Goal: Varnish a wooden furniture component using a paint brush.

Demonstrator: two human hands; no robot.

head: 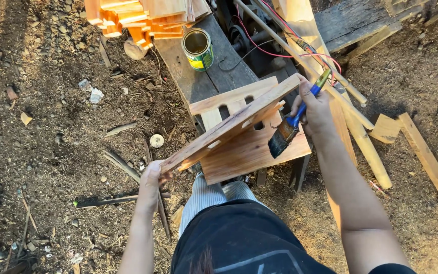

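I hold a slatted wooden panel (229, 127) tilted on edge between both hands. My left hand (150, 180) grips its near lower corner. My right hand (314, 109) steadies the far upper corner and also holds a paintbrush (287, 129) with a blue and yellow handle and dark bristles pointing down. Beneath the panel lies a flat wooden board (254, 152) with a glossy reddish coat, resting on a dark bench (214, 76). An open tin can (197, 48) stands on that bench farther away.
A stack of orange-toned wood pieces (143, 18) sits at the top. Long wooden slats (361, 127) and offcuts (385, 128) lie at right, with red wires (280, 48) over dark machinery. Bare dirt with stones, sticks and litter spreads to the left.
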